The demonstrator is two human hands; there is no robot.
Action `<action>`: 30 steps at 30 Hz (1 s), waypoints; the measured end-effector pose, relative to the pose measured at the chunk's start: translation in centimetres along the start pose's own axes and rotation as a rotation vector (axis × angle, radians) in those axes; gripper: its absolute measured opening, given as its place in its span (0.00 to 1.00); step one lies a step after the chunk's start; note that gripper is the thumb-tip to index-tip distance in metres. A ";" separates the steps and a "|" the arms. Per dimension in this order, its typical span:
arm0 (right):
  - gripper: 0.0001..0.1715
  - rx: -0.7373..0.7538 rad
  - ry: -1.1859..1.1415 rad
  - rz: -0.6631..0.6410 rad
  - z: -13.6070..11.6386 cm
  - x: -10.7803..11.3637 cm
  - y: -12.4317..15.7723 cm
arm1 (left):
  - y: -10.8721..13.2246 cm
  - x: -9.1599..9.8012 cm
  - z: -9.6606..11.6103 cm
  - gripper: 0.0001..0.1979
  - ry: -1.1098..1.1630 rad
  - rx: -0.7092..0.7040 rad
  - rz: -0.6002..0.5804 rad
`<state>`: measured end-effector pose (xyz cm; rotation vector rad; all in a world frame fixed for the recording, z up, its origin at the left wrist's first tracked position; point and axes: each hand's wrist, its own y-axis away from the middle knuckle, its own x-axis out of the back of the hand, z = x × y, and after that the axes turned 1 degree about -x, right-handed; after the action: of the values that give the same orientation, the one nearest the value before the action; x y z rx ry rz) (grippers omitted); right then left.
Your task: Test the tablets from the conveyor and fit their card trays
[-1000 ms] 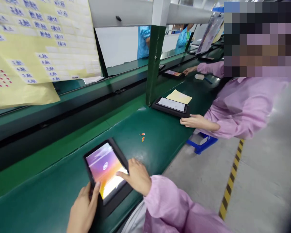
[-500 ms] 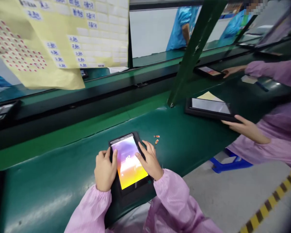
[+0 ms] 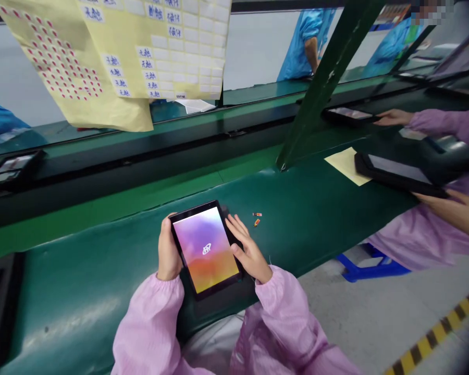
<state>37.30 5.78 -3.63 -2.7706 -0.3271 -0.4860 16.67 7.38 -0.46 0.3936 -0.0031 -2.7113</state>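
Observation:
A tablet [image 3: 207,250] with a lit purple-to-orange screen and a white logo is tilted up above the green work surface. My left hand [image 3: 169,252] is closed around its left edge, fingers mostly hidden behind it. My right hand [image 3: 250,252] lies along the right side with fingers stretched out, its thumb by the tablet's edge. A dark tray or holder shows partly beneath the tablet; most of it is hidden. Two small orange-and-white pieces [image 3: 257,223] lie on the surface just beyond my right fingertips.
At right, a co-worker's hand [image 3: 453,208] holds a black-framed device [image 3: 400,172] beside a yellow paper [image 3: 347,165]. Another dark tray [image 3: 2,307] lies at left. A green post [image 3: 328,78] and hanging yellow label sheets [image 3: 133,109] stand ahead. A blue stool [image 3: 371,265] is on the floor.
The tablet has come up out of its dark holder, with my left hand now gripping its edge. My right hand has shifted slightly right. The co-worker's device moved right, uncovering yellow paper.

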 end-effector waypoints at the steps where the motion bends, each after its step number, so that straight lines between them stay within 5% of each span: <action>1: 0.35 -0.005 0.050 0.026 0.1 0.6 -0.1 | -0.3 -0.4 0.7 0.24 0.069 0.002 -0.022; 7: 0.22 -0.319 0.376 0.370 4.2 4.7 -1.0 | -1.8 -1.7 3.1 0.21 0.095 0.004 -0.061; 14: 0.07 -0.482 0.416 0.416 6.6 5.2 -2.3 | -1.1 -2.4 4.6 0.14 0.074 -0.177 -0.067; 18: 0.12 -0.513 0.302 0.375 6.1 5.9 -2.8 | -1.4 -2.3 5.3 0.10 0.106 -0.339 -0.056; 21: 0.20 -0.464 0.143 0.294 4.1 6.9 -3.3 | -1.5 -2.1 6.5 0.10 0.011 -0.438 -0.158; 24: 0.25 -0.364 -0.007 0.233 -0.3 7.9 -3.9 | -1.1 -2.1 8.8 0.11 -0.231 -0.448 -0.416; 27: 0.22 -0.171 -0.128 0.242 -6.2 8.2 -4.7 | -0.3 -2.5 11.3 0.09 -0.511 -0.558 -0.609; 30: 0.16 0.046 -0.135 0.235 -11.4 7.5 -5.7 | 0.6 -2.9 12.2 0.07 -0.636 -0.696 -0.630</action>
<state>39.26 8.48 10.72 -2.7550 -0.0403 -0.2310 16.11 7.31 12.07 -0.7883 0.9917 -3.0380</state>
